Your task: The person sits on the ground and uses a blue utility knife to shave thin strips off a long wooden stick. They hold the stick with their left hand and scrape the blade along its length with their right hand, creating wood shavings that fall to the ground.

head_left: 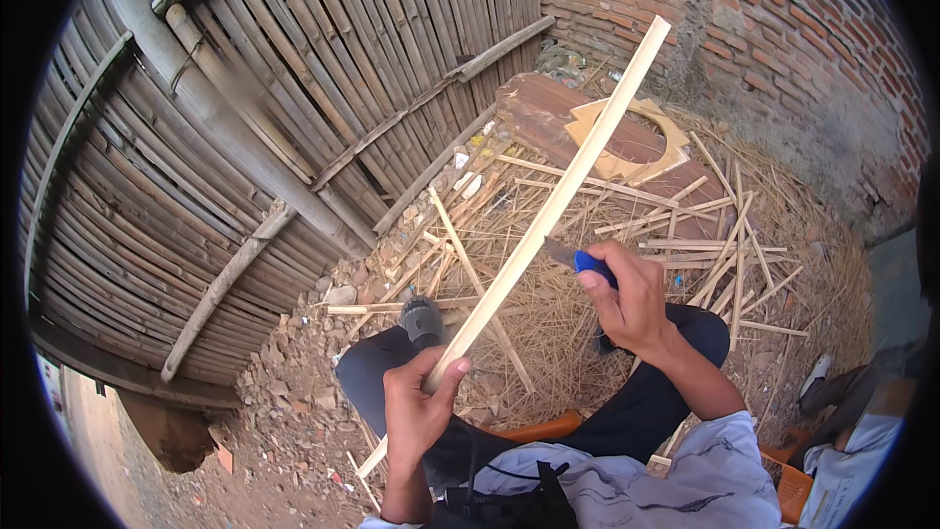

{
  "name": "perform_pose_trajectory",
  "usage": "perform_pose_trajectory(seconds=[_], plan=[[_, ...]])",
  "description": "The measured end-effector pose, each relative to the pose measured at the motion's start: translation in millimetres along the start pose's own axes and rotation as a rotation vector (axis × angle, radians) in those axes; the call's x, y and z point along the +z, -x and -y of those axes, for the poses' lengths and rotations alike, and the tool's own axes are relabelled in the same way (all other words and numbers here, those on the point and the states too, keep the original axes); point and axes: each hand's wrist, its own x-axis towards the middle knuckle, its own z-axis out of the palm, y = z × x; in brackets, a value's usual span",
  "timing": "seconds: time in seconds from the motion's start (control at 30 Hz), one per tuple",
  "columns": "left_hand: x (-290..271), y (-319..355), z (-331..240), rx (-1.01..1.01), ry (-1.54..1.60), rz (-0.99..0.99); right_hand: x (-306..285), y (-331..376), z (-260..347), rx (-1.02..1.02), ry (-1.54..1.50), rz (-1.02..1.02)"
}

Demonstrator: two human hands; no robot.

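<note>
My left hand (416,402) is wrapped round the lower part of a long pale wooden strip (560,198). The strip slants up and away to the right, its far end high in front of the brick wall. In my right hand (634,299) is a utility knife with a blue handle (595,266). Its dark blade (558,251) points left, close to the strip's right edge about midway along. Whether the blade touches the strip I cannot tell. My fingers cover part of the knife handle.
Several cut strips (720,245) lie over dry straw and shavings (548,323). Beyond are a brown board (534,103) and a yellowish ring-shaped piece (676,152). A bamboo fence (323,69) stands left, a brick wall (783,29) behind. At right sits another person (852,441).
</note>
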Motion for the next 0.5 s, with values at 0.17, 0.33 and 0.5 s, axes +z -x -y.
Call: perform_pose_trajectory(seconds=[0.17, 0.33, 0.5], plan=[[17, 3, -18, 0.093, 0.008, 0.022, 28, 19, 24, -0.193, 0.007, 0.069], [18, 9, -35, 0.046, -0.002, 0.03, 27, 18, 30, -0.236, 0.086, 0.04], [20, 11, -30, 0.066, 0.023, 0.025, 21, 12, 33, -0.258, 0.127, 0.027]])
